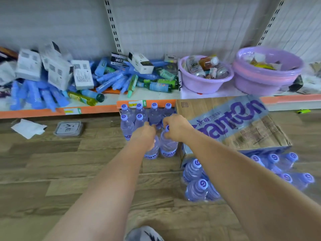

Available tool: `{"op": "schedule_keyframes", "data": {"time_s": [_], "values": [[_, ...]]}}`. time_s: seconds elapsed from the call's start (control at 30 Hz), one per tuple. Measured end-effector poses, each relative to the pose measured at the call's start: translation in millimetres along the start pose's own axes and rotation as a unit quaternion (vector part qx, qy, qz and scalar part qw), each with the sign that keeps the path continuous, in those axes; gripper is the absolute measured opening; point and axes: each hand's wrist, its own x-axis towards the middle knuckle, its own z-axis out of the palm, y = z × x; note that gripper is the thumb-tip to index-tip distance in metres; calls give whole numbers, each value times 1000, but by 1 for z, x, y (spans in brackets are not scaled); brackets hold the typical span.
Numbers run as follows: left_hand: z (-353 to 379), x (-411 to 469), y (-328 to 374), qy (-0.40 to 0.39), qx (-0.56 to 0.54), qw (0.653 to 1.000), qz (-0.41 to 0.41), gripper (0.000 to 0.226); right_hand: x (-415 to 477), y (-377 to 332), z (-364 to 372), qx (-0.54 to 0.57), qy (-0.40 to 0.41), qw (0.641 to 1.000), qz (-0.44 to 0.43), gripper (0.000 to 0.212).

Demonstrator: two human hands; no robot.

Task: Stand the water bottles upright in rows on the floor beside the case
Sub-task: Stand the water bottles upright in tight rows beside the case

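On floor by case (pixel 232 129): both hands (pixel 145 132) (pixel 175 126) grip upright bottles (pixel 167 145); case prob. holds more, w/ caps (pixel 202 183) showing.

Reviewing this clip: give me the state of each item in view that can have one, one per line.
Left hand: closed on the top of a water bottle, upright on the floor.
Right hand: closed on the neck of a second bottle, upright.
Standing bottles: upright in rows, capped.
Case: cardboard, lying on its side, open end toward the camera.
Bottles at the open end: lying down, capped.
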Motion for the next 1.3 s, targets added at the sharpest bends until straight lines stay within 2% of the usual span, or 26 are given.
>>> {"op": "schedule_keyframes", "data": {"time_s": [0.2, 0.33, 0.5, 0.67, 0.87, 1.1, 1.3], "values": [[-20, -73, 32, 16, 4, 1000, 14, 39, -82, -2, -36, 2, 27, 999, -28, 29], [-34, -117, 63, 41, -35, 999, 5, 32, -131, 6, -48, 4, 54, 997, -49, 28], [-37, -154, 99, 24, -36, 999, 31, 30, -184, 28, -62, 23, 61, 997, -46, 15], [-44, -179, 136, 19, -11, 997, 71, 32, -227, 50, -67, 59, 38, 997, -12, 21], [-24, -187, 174, 11, 1, 995, 101, 17, -258, 74, -44, 45, 8, 999, 12, 18], [30, -173, 192, -18, -26, 993, 112, 17, -261, 104, 2, 32, -40, 998, 38, 13], [75, -153, 201, -45, -41, 992, 109, 24, -246, 130, 54, 27, -66, 996, 56, 30]]}}
